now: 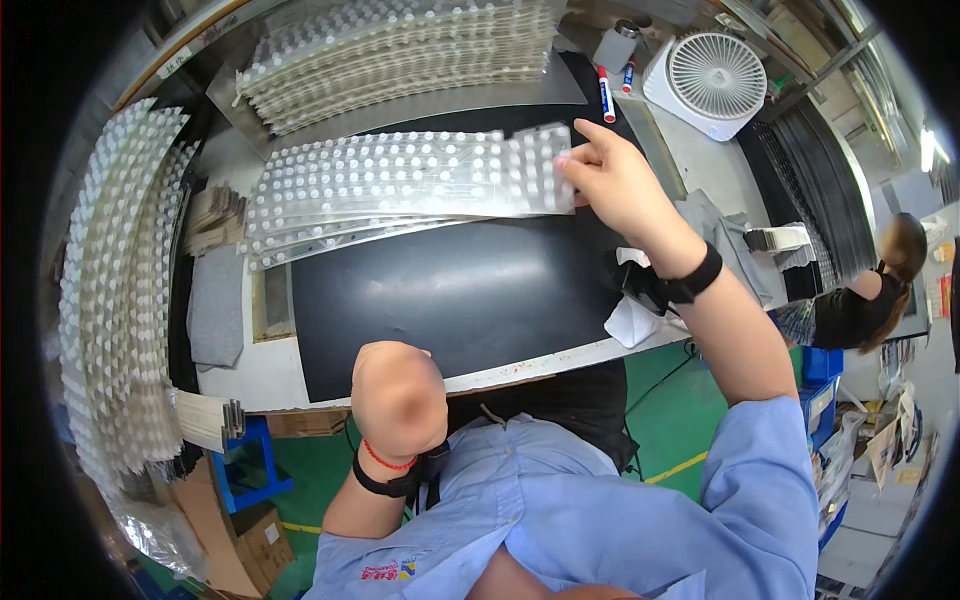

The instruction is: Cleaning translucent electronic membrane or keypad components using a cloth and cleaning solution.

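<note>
My right hand (622, 185) pinches the right end of a clear, flat sheet with rows of white round dots (375, 170). Its thumb lies at the sheet's edge while the index finger points up and away. Under that sheet, more dotted sheets (330, 238) fan out slightly over the black mat (450, 300). My left hand (400, 395) is raised near the front edge of the bench, away from the sheets. Its fingers are foreshortened and smeared, so whether they are closed cannot be told.
A tall stack of dotted sheets (400, 60) stands at the back, and another (120, 290) along the left. A white fan (715, 75), markers (606, 95) and a bottle (617, 45) sit back right. Grey cloth (215, 305) lies left. Another person (865, 300) is far right.
</note>
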Demonstrator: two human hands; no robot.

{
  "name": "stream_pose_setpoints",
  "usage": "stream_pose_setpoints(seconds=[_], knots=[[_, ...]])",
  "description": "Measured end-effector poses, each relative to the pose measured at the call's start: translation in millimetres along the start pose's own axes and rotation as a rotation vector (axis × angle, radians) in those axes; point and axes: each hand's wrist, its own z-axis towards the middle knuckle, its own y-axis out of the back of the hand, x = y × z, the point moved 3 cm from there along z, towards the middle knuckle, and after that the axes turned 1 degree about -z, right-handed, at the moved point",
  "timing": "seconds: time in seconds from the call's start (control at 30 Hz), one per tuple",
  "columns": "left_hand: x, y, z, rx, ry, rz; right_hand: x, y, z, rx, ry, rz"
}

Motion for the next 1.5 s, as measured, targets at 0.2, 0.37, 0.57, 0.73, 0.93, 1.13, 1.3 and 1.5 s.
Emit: stream_pose_setpoints(seconds=[0.2,0.37,0.57,0.73,0.93,1.13,1.3,1.5], knots=[[3,-1,-3,0.000,0.012,-0.009,-2,6,3,0.073,-0.142,0.303],[4,0,-2,0.001,0.038,-0.013,15,27,-32,0.101,-0.058,0.364],[1,-3,1,0.013,0.083,-0.028,-25,55,-116,0.029,-0.172,0.403],[-10,-24,17,0.166,0.115,-0.134,-68,46,-154,-0.088,-0.225,0.432],[-23,-69,46,0.543,0.113,-0.031,-80,42,-171,-0.211,-0.224,0.438],[-27,-87,41,0.913,0.227,0.271,-84,37,-168,-0.218,-0.170,0.451],[-40,-65,30,0.944,0.276,0.325,-75,26,-163,-0.134,-0.128,0.393],[-34,-67,34,0.754,0.375,0.310,-77,21,-160,-0.070,-0.137,0.342]])
